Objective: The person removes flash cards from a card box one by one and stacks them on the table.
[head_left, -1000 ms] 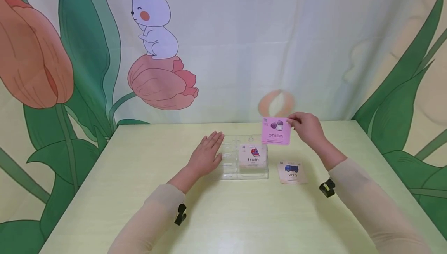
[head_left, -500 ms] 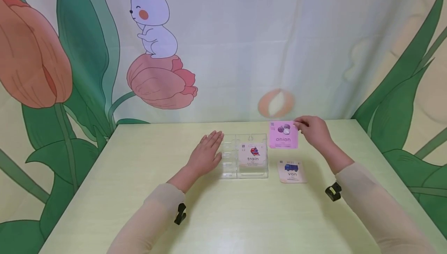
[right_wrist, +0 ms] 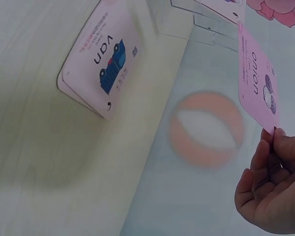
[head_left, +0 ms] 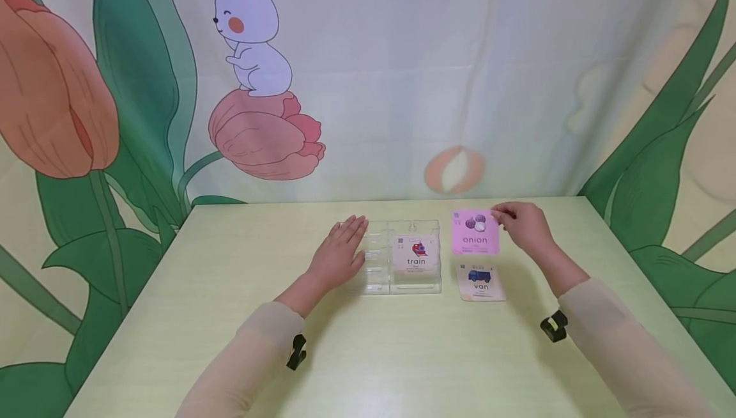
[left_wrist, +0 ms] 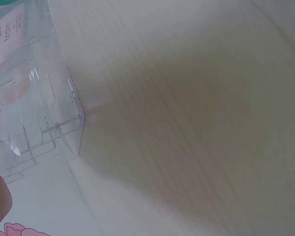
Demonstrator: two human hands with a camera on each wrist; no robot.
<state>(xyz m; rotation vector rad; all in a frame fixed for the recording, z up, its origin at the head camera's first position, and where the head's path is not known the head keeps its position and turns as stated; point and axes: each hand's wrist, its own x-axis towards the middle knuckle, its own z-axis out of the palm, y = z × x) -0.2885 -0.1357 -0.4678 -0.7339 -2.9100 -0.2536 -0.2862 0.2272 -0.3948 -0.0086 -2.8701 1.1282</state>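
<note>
My right hand [head_left: 524,226] pinches the upper right corner of a pink onion flashcard [head_left: 475,232] between thumb and forefinger. In the right wrist view that onion card [right_wrist: 258,73] is held up off the table. Just below it in the head view lies a van flashcard [head_left: 480,282], on top of at least one other card. With its fingers straight, my left hand [head_left: 340,253] rests on the left part of a clear plastic card rack [head_left: 377,280]. A train flashcard [head_left: 415,255] stands in the rack's right column.
The pale wooden table [head_left: 368,360] reaches back to a printed curtain [head_left: 368,85] with tulips and a rabbit. Black wrist cameras are strapped at both sleeves.
My right hand has carried the onion card right and down, from the rack's upper right corner to behind the van card. The left hand stays on the rack.
</note>
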